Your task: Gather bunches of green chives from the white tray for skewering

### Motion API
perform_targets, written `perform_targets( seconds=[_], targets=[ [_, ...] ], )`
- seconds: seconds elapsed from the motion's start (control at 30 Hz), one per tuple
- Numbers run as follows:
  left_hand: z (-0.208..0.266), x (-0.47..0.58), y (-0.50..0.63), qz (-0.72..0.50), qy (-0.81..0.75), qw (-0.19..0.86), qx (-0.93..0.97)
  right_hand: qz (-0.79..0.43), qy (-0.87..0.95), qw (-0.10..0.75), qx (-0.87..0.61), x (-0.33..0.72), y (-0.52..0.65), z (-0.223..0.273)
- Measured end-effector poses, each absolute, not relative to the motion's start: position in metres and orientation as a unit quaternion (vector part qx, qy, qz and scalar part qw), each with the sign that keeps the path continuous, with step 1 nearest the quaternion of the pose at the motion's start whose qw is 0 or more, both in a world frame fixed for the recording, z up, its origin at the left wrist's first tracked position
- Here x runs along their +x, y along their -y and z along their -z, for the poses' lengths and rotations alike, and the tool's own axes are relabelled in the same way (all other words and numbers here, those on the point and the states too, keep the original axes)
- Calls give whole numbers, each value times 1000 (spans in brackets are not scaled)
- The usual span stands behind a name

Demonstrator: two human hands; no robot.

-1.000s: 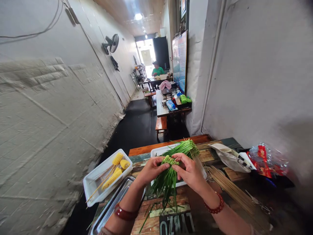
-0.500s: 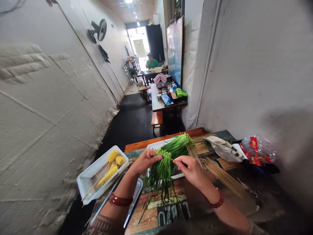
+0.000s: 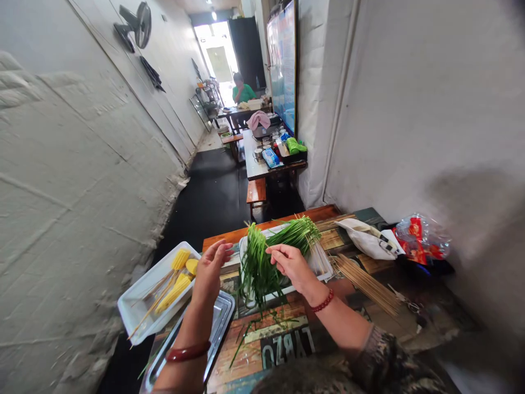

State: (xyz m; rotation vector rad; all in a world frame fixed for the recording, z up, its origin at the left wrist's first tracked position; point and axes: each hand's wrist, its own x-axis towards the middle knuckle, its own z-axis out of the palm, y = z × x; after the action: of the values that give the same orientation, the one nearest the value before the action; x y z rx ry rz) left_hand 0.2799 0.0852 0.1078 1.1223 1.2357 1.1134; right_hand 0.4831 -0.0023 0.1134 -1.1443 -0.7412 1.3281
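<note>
My right hand (image 3: pixel 289 264) is pinched on the end of a thin skewer threaded through a bunch of green chives (image 3: pixel 255 265); the skewer itself barely shows. The chives' long leaves hang down in front of a white tray (image 3: pixel 268 297). Just left of the bunch, my left hand (image 3: pixel 212 267) is raised with its fingers apart and nothing in it. Behind the held bunch, more skewered chives (image 3: pixel 301 232) lie in the tray, their sticks pointing toward the lower right.
A white bin (image 3: pixel 137 320) with corn pieces (image 3: pixel 177 290) on sticks stands left, beside a metal tray (image 3: pixel 223 312). Loose bamboo skewers (image 3: pixel 369 284), scissors (image 3: pixel 404 300), a white cloth bag (image 3: pixel 369 239) and red-and-clear packaging (image 3: pixel 420 241) lie right. A person in green (image 3: pixel 245 94) sits far back.
My left hand has let go of the chives and moved left, its fingers opening. My right hand has shifted left, still pinching the skewer end. The view has tilted down slightly.
</note>
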Motion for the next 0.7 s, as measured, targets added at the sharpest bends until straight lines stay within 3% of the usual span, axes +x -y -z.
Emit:
perform_targets(
  seconds=[0.23, 0.5, 0.6, 0.7],
  targets=[
    [-78, 291, -51, -391, -502, 634, 439, -486, 167, 652, -558, 536, -18, -52],
    [-38, 305, -7, -284, -499, 717, 395, -437, 213, 586, -649, 573, 2, 4],
    [-26, 292, 7, -280, -506, 726, 371, -343, 305, 542, -705, 583, 16, 6],
    [-11, 270, 21, -289, -526, 723, 342, -239, 324, 551, -731, 586, 30, -1]
  ],
)
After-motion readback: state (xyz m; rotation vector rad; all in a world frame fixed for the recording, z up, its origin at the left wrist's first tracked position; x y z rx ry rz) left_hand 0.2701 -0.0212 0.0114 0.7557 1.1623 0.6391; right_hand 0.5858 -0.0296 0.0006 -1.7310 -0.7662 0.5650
